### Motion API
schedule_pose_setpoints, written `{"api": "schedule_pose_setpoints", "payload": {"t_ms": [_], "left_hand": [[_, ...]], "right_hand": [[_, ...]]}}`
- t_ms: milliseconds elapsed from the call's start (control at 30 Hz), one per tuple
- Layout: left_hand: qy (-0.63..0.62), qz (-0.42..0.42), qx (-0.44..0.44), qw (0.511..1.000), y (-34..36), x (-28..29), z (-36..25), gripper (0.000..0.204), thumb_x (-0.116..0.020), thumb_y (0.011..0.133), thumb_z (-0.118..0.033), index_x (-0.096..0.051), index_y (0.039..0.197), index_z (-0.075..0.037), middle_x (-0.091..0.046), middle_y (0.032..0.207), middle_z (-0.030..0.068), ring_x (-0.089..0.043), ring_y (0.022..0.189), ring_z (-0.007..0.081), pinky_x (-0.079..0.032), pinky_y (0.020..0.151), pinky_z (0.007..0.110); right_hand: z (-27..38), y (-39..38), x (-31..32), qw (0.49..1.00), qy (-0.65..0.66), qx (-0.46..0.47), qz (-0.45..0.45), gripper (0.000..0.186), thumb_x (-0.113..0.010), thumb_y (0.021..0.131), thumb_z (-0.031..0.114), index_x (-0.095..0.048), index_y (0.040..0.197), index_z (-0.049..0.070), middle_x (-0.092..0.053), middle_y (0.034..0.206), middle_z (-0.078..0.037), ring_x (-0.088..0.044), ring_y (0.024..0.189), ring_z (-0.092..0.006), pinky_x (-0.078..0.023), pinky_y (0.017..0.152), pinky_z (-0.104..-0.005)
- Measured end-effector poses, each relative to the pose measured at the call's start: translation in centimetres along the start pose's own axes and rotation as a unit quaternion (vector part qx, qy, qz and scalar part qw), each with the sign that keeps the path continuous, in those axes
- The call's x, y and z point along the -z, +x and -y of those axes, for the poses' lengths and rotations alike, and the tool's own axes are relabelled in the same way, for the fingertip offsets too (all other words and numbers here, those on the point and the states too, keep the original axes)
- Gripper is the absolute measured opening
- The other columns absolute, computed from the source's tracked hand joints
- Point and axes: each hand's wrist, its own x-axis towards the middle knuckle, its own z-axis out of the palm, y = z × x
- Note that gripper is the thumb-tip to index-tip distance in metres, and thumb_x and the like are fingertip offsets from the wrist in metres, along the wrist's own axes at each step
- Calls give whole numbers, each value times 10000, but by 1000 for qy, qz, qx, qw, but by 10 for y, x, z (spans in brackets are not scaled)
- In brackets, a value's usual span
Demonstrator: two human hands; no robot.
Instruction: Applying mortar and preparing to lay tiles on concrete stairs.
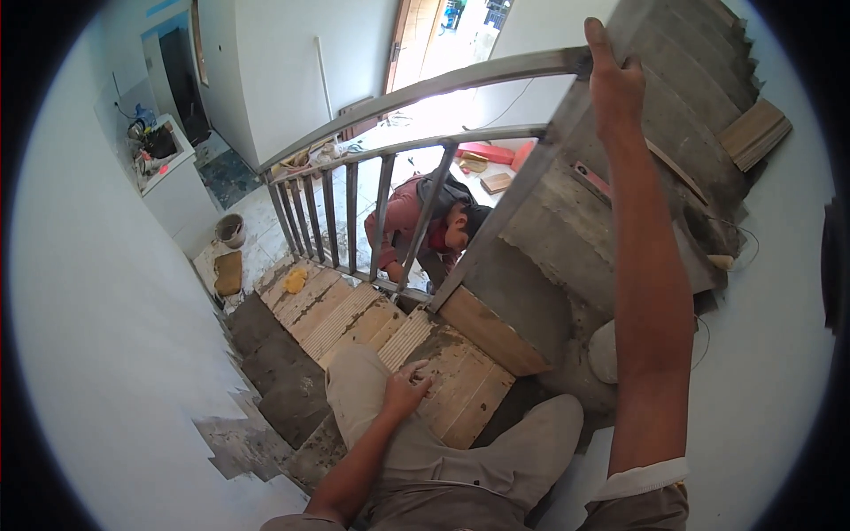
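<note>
My right hand point(615, 87) is raised at the top of the grey metal railing point(522, 64), its fingers closed round the corner where the handrail meets the slanting post. Low in front of me, my left hand point(407, 390) rests by my knee with nothing in it, its fingers loosely bent and apart. Just beyond that hand lie wood-look tiled steps point(465, 382), smeared with cement. An upright tile point(496, 332) stands against the step beside the foot of the post. Behind the bars a person point(421, 217) in a reddish top bends down; their hands are mostly hidden.
Bare cement steps point(567, 212) climb to the right, with a stack of tiles point(754, 133) and a red-and-grey tool point(591, 180) on them. A yellow sponge point(295, 280) lies on the lower tiled step. On the floor below stands a bucket point(230, 231). White walls enclose both sides.
</note>
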Motion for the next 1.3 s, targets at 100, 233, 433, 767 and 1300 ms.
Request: {"api": "schedule_pose_setpoints", "payload": {"t_ms": [100, 233, 433, 767, 1300], "left_hand": [[222, -51, -181, 957, 23, 17, 11, 608, -811, 854, -251, -602, 1386, -46, -727, 1215, 183, -735, 1064, 275, -567, 938, 379], [123, -63, -112, 984, 74, 33, 0, 567, -790, 864, -254, -614, 1358, -40, -712, 1249, 178, -708, 1128, 310, -545, 984, 403], [185, -80, -207, 957, 171, 51, -85, 542, -763, 878, -270, -621, 1329, -5, -755, 1126, 181, -727, 1054, 346, -558, 932, 419], [172, -60, -231, 956, 230, 18, -120, 619, -706, 887, -262, -571, 1415, 32, -754, 818, 192, -746, 734, 247, -573, 737, 369], [393, 25, -167, 904, 328, -4, -147, 595, -729, 841, -356, -636, 1258, 58, -686, 1211, 291, -670, 1125, 449, -527, 994, 506]], "right_hand": [[-6, -5, -19, 996, 90, -12, -20, 581, -823, 844, 417, -654, 1097, -79, -703, 903, -109, -667, 711, -170, -549, 620, -315], [-7, -8, -24, 996, 79, 39, -35, 488, -799, 848, 370, -662, 1051, -53, -686, 859, -92, -637, 628, -151, -538, 535, -304], [-11, -5, -24, 996, 83, 5, -38, 424, -792, 860, 331, -664, 1038, -32, -669, 853, -59, -616, 633, -130, -529, 542, -302], [-8, -9, -24, 994, 109, -6, -20, 410, -806, 854, 314, -668, 1049, -19, -642, 827, -34, -574, 615, -107, -512, 544, -291], [-14, -9, -22, 995, 51, 21, -82, 414, -756, 775, 307, -616, 925, -53, -692, 804, -190, -699, 709, -291, -564, 694, -419]]}}
